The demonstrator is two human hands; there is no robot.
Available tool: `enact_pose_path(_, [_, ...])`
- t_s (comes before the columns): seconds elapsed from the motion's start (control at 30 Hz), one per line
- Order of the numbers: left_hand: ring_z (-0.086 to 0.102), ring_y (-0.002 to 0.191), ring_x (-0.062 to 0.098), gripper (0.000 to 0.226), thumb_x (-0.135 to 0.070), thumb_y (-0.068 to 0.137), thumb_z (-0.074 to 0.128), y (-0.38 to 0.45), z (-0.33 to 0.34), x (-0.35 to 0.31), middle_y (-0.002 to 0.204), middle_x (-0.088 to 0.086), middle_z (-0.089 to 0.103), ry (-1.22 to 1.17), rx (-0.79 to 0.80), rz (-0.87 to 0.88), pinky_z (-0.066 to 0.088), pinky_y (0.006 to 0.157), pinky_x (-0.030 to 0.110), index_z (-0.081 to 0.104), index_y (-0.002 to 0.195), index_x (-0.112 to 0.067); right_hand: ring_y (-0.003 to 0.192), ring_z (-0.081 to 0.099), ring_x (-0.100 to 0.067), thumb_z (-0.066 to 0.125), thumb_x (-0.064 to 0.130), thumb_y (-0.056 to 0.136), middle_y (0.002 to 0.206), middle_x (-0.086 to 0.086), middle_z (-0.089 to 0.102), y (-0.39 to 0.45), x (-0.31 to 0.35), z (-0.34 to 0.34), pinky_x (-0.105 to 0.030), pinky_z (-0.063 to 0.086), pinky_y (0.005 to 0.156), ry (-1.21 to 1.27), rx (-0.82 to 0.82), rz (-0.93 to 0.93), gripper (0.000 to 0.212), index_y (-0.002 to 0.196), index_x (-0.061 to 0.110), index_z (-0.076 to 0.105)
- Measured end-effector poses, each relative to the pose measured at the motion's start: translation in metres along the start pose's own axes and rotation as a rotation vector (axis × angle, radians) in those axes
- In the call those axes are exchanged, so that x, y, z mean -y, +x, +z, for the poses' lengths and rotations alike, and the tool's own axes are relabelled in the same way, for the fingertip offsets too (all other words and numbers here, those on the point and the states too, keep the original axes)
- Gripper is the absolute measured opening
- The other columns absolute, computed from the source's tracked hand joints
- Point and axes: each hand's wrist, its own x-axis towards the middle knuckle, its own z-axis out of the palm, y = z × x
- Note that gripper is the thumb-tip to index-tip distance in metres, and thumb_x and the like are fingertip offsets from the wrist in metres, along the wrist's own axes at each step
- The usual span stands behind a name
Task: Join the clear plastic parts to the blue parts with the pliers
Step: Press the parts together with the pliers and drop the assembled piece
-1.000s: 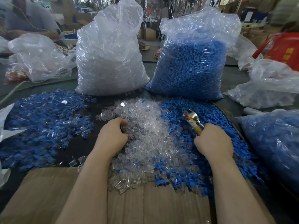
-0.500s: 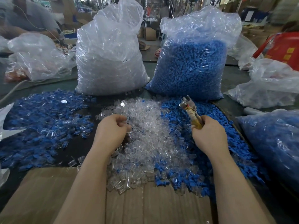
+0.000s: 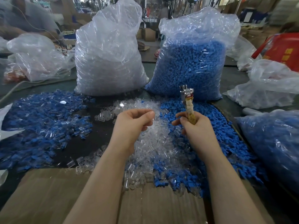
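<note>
My left hand [image 3: 131,123] is raised above the heap of clear plastic parts [image 3: 153,143], its fingers curled; a clear part seems pinched at the fingertips, though it is hard to see. My right hand [image 3: 194,126] grips the pliers [image 3: 188,102] by their yellow wrapped handle, metal jaws pointing up and away. Loose blue parts [image 3: 215,130] lie in a heap to the right of the clear ones. A pile of joined blue-and-clear pieces [image 3: 40,120] spreads on the left.
Two tall bags stand behind the heaps: clear parts [image 3: 110,59] and blue parts [image 3: 192,65]. Another bag of blue parts [image 3: 271,143] lies at the right. Cardboard [image 3: 48,196] covers the near edge. More plastic bags [image 3: 37,57] and a red container [image 3: 284,49] sit further off.
Both hands have lifted off the heaps and come closer together. The left hand rose out of the clear parts; the pliers swung from tilted left to nearly upright.
</note>
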Motion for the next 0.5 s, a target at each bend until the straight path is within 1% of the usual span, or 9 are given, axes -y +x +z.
enact_pose_path(0.1, [0.072,0.08,0.016,0.017,-0.007,0.081,0.076,-0.003,0.005,-0.002,0.087,0.008,0.075,-0.078,0.038,-0.019,0.054,0.071,0.024,0.07,0.097,-0.013,0.054,0.053,-0.004,0.051,0.012,0.1,0.087,0.013,0.075,-0.003,0.002,0.002,-0.019,0.042,0.048,0.063,0.017,-0.017,0.015,0.095,0.024,0.059])
enact_pose_path(0.17, [0.073,0.082,0.018,0.023,-0.002,0.08,0.076,-0.006,0.007,-0.003,0.091,0.011,0.075,-0.123,0.05,-0.024,0.058,0.072,0.022,0.068,0.1,-0.011,0.057,0.057,0.0,0.053,0.011,0.099,0.091,0.011,0.075,-0.003,0.002,0.004,-0.017,0.044,0.05,0.12,0.031,-0.035,0.013,0.094,0.022,0.057])
enact_pose_path(0.23, [0.073,0.081,0.018,0.021,-0.003,0.079,0.077,-0.008,0.009,-0.003,0.087,0.009,0.076,-0.128,0.043,-0.021,0.059,0.073,0.023,0.07,0.098,-0.01,0.059,0.057,0.002,0.057,0.01,0.097,0.083,0.013,0.073,-0.003,0.002,0.006,-0.015,0.045,0.053,0.127,0.02,-0.07,0.014,0.091,0.022,0.061])
enact_pose_path(0.3, [0.073,0.078,0.015,0.018,-0.007,0.078,0.079,-0.009,0.011,-0.002,0.08,0.004,0.076,-0.121,0.029,-0.022,0.06,0.071,0.022,0.072,0.094,-0.01,0.059,0.054,-0.001,0.062,0.014,0.094,0.068,0.013,0.065,-0.003,0.0,0.008,-0.018,0.044,0.056,0.075,-0.002,-0.102,0.013,0.087,0.026,0.065])
enact_pose_path(0.33, [0.073,0.075,0.014,0.018,-0.009,0.077,0.08,-0.009,0.012,-0.002,0.078,0.002,0.076,-0.121,0.021,-0.027,0.059,0.069,0.021,0.072,0.093,-0.01,0.06,0.053,-0.002,0.064,0.016,0.093,0.065,0.013,0.062,-0.003,-0.001,0.009,-0.02,0.044,0.058,0.056,-0.005,-0.115,0.012,0.086,0.027,0.065])
enact_pose_path(0.4, [0.072,0.071,0.012,0.017,-0.009,0.076,0.081,-0.01,0.013,-0.002,0.074,0.001,0.075,-0.136,0.007,-0.039,0.058,0.066,0.019,0.072,0.09,-0.011,0.062,0.054,-0.002,0.066,0.017,0.092,0.066,0.014,0.062,-0.005,-0.002,0.011,-0.02,0.047,0.06,0.06,0.002,-0.147,0.013,0.085,0.028,0.065])
enact_pose_path(0.5, [0.072,0.07,0.012,0.015,-0.006,0.077,0.079,-0.011,0.014,-0.002,0.072,0.002,0.074,-0.174,0.007,-0.056,0.058,0.064,0.02,0.071,0.089,-0.009,0.064,0.056,-0.004,0.067,0.017,0.092,0.07,0.007,0.063,-0.006,0.001,0.013,-0.018,0.049,0.06,0.101,0.02,-0.194,0.013,0.086,0.028,0.066])
